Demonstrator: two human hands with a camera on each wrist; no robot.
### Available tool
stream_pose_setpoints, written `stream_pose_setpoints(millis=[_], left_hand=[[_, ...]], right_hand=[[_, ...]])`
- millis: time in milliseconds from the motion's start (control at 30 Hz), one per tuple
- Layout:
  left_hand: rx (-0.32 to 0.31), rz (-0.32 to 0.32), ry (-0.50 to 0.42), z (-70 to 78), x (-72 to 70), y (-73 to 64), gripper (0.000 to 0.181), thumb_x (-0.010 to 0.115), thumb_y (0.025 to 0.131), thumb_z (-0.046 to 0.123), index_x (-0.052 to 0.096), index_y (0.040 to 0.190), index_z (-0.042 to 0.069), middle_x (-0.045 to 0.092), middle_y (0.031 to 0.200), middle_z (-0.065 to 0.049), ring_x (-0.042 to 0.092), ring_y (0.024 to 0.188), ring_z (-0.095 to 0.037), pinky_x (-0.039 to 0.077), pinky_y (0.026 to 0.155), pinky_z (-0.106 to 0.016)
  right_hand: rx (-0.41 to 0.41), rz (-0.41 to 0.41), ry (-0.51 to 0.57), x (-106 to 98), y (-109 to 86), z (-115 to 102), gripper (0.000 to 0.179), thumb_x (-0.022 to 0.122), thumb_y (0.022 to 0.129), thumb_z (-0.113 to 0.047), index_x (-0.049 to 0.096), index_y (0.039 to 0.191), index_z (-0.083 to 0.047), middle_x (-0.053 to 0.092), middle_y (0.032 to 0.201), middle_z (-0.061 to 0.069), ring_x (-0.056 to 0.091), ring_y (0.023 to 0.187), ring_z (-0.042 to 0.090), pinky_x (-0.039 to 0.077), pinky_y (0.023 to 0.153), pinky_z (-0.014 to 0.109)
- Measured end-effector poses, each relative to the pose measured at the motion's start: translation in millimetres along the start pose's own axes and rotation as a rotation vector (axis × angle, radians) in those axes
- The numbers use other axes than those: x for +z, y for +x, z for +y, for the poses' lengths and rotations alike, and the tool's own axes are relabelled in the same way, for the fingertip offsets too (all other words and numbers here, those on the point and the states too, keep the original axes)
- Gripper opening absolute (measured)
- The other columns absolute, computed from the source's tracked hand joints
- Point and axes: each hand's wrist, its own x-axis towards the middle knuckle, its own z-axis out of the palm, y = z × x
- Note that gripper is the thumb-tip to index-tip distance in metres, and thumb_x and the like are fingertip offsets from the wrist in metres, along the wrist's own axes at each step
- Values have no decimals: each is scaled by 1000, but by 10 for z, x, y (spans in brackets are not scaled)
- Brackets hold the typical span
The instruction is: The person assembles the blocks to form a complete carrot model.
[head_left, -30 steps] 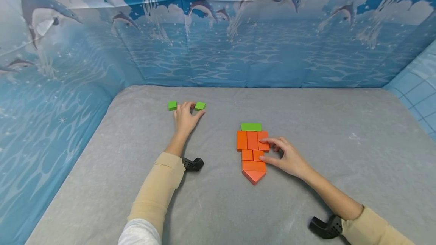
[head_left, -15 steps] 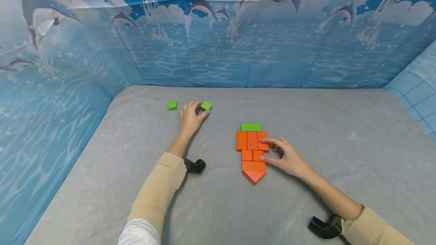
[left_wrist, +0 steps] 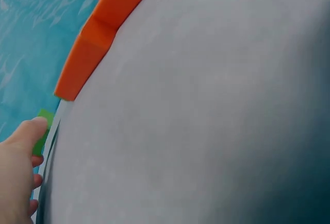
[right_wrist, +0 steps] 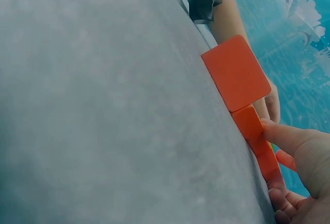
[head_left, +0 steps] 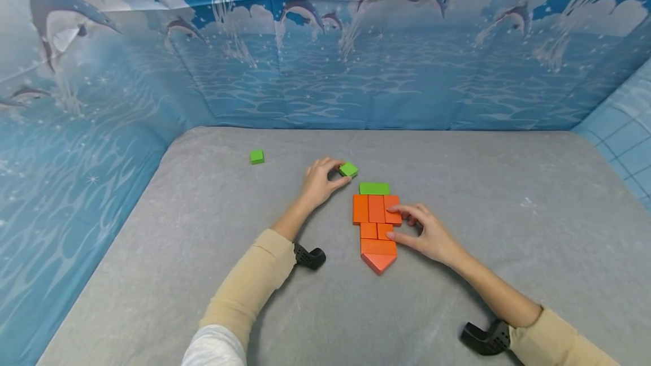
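Observation:
Between thumb and fingertips, my left hand [head_left: 319, 182] pinches a small green block [head_left: 348, 169], just behind and left of the block figure. In the left wrist view the thumb lies over this green block [left_wrist: 41, 145]. The figure lies flat: a long green block [head_left: 374, 188] at the far end, three upright orange blocks [head_left: 376, 209], two small orange blocks [head_left: 368, 231], a wide orange block [head_left: 378, 247] and an orange triangle [head_left: 378, 263] nearest me. My right hand [head_left: 432, 236] rests at its right side, index finger on an orange block, thumb touching a small one.
Another small green block [head_left: 256, 157] lies far left on the grey cloth [head_left: 203, 202]. A blue dolphin-print curtain [head_left: 325, 83] stands behind and to the left. Black wrist devices [head_left: 310, 257] sit on both forearms.
My left hand has carried the small green block rightward, away from the other small green block and close to the figure. The right hand and the figure stay put.

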Motion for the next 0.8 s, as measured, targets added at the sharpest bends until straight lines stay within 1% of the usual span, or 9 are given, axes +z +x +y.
stream_pose_setpoints(millis=[200,433,600,800], left_hand=[[37,-28,-6,32,33,-25,39,70,81,31,63,114,13,61,105,-2,48,94,-18,33,86,-39],[57,-66,-6,35,33,-32,38,69,81,32,63,114,13,60,105,-2,47,95,-18,30,89,-40],[61,-87,0,22,42,-30,39,69,81,33,63,115,14,59,105,-1,46,95,-18,29,90,-40],[48,-104,0,16,42,-27,41,68,81,35,62,117,16,58,107,0,45,98,-17,29,89,-39]], right_hand=[[3,1,-1,0,5,-4,44,76,75,-17,60,116,-11,51,95,4,45,83,16,39,70,26],[4,-1,-6,1,6,1,44,76,75,-16,60,116,-10,51,96,5,45,83,17,39,71,26],[0,0,-5,3,7,0,44,75,75,-16,60,116,-9,51,95,5,44,82,17,39,70,26],[-9,3,-7,7,8,2,44,76,75,-15,59,116,-9,51,95,5,45,82,17,39,70,26]])
